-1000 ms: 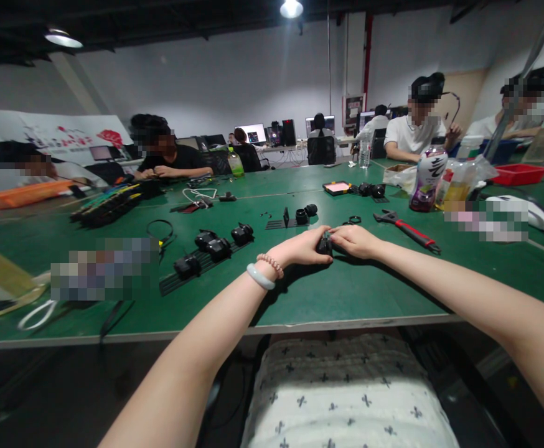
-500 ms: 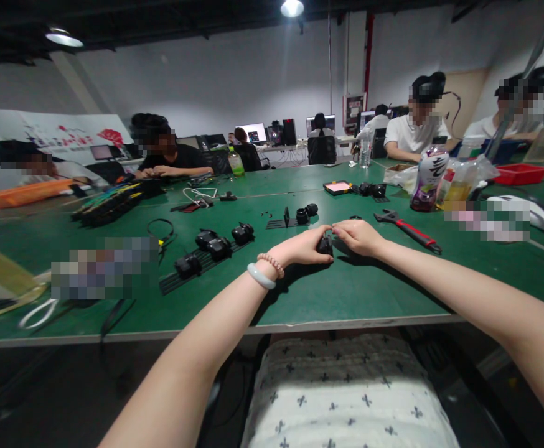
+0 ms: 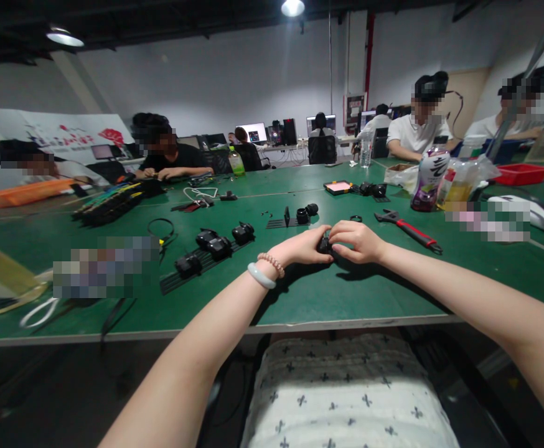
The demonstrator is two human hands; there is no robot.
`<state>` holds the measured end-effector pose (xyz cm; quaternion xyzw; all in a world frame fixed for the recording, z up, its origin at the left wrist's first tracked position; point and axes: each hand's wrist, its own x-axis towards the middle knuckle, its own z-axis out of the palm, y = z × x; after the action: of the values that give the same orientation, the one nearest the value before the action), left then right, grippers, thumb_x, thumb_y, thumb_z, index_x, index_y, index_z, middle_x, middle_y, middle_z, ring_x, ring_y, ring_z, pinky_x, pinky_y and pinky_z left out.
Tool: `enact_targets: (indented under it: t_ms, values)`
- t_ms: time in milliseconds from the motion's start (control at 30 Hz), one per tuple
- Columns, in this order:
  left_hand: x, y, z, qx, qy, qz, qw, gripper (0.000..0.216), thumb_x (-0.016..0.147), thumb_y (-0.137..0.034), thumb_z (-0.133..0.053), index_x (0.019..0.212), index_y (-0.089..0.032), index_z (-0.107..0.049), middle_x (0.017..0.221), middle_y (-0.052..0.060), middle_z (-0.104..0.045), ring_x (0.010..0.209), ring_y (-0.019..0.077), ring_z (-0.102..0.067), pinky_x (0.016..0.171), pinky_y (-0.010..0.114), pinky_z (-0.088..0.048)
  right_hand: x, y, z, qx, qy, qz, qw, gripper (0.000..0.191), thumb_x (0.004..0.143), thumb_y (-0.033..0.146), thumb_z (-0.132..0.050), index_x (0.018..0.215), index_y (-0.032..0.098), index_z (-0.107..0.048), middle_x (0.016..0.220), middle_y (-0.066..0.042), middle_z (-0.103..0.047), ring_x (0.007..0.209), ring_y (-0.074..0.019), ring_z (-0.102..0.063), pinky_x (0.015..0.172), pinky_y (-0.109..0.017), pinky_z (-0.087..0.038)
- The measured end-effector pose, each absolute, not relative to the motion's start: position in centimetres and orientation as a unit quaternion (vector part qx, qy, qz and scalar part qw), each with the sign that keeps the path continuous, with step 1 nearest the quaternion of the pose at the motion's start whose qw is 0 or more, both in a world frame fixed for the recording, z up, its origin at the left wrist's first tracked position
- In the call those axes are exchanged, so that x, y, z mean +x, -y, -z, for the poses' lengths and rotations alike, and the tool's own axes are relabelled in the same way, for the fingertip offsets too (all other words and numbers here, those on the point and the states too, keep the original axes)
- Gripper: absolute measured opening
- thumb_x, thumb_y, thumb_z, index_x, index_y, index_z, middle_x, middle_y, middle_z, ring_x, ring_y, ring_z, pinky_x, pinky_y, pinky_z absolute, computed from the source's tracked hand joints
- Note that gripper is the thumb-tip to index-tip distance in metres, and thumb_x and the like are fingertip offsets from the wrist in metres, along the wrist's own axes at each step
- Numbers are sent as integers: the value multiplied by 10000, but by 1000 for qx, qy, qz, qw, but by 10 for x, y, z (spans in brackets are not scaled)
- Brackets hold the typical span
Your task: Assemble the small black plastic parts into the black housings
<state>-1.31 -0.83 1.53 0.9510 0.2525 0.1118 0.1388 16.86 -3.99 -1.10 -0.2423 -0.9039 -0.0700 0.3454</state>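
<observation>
A small black plastic part sits between my two hands, low over the green table. My left hand wraps round its left side, thumb toward me. From the right, the fingers of my right hand curl against the same part and hide much of it. Just beyond my hands lie a black ring, two short black cylinders and a slotted black strip with an upright plate. To the left, several black blocky parts rest on a longer slotted strip.
An adjustable wrench with a red and black handle lies to the right. Behind it stand a purple-labelled bottle and a red tray. Cables and an orange tray are at the left. Several people sit around the table.
My right hand has shifted slightly, and its fingers now curl over the right side of the black part. The black ring behind it shows more fully. My left hand keeps its hold.
</observation>
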Motion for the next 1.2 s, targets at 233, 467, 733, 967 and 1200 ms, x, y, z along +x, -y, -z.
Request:
enact_targets:
  t_ms: [233, 467, 733, 967, 1200]
  values:
    - [-14, 8, -16, 953, -246, -112, 135, 531, 639, -348, -584, 1101, -167, -395, 990, 53, -529, 857, 189, -513, 738, 292, -397, 171, 32, 17, -258, 888, 73, 373, 249, 818, 293, -405, 873, 147, -599, 891, -90, -593, 847, -168, -533, 747, -312, -439]
    - [-15, 8, -16, 952, -250, -113, 132, 556, 636, -344, -587, 1125, -174, -386, 1012, 58, -529, 871, 194, -514, 747, 297, -398, 173, 25, 22, -288, 881, 52, 373, 272, 829, 305, -395, 941, 148, -588, 931, -90, -582, 871, -170, -534, 769, -316, -441]
    - [-15, 11, -19, 953, -256, -98, 130, 585, 647, -341, -574, 1161, -170, -352, 1055, 62, -519, 896, 198, -517, 757, 291, -398, 175, 19, 25, -307, 885, 38, 348, 315, 838, 330, -386, 987, 137, -585, 952, -98, -579, 884, -173, -530, 790, -323, -425]
    - [-14, 9, -18, 954, -248, -105, 131, 612, 638, -325, -581, 1175, -164, -337, 1092, 71, -500, 939, 200, -502, 800, 294, -383, 174, 16, 27, -336, 888, 21, 313, 331, 846, 341, -368, 951, 128, -600, 930, -103, -580, 878, -174, -525, 754, -308, -421]
    - [-14, 7, -16, 954, -241, -116, 133, 558, 627, -324, -577, 1123, -153, -390, 1001, 70, -533, 846, 185, -519, 725, 281, -390, 172, 16, 29, -349, 904, -8, 246, 382, 858, 369, -323, 881, 127, -617, 917, -107, -579, 867, -175, -522, 761, -305, -402]
